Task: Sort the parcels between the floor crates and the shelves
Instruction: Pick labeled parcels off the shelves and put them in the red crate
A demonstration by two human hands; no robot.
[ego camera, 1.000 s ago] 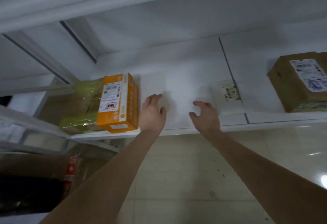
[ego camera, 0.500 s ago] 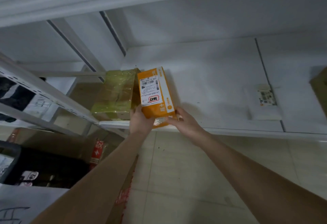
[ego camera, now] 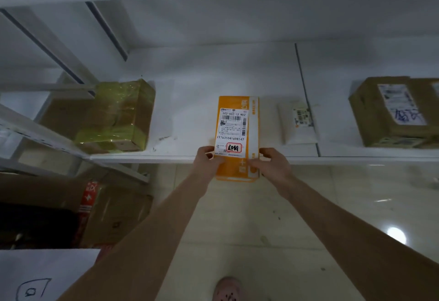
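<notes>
The orange parcel (ego camera: 237, 132) lies lengthwise across the front edge of the white shelf (ego camera: 187, 120), its far end on the board and its near end jutting out over the floor. Its white label reads "502-602-12 N02" above a barcode, then "YT7631041698147", and below that sits a red-framed stamp with two bold black characters (the small print between them is too fine to read). The left hand (ego camera: 207, 161) grips the parcel's near left side, thumb laid on top at the label's lower corner. The right hand (ego camera: 273, 164) clasps the near right side, thumb also on top. Both bare forearms reach straight forward, converging on the parcel. Toward the shelf's left end stands a box wrapped in yellowish tape (ego camera: 114, 117), well apart from the parcel. Just to the parcel's right lies a flat white packet (ego camera: 297, 123) with a small barcode sticker. Farther right is a brown carton (ego camera: 389, 115) whose label carries blue handwriting I cannot make out. A cardboard box with red tape (ego camera: 114, 215) sits on the floor below the shelf's left end.
</notes>
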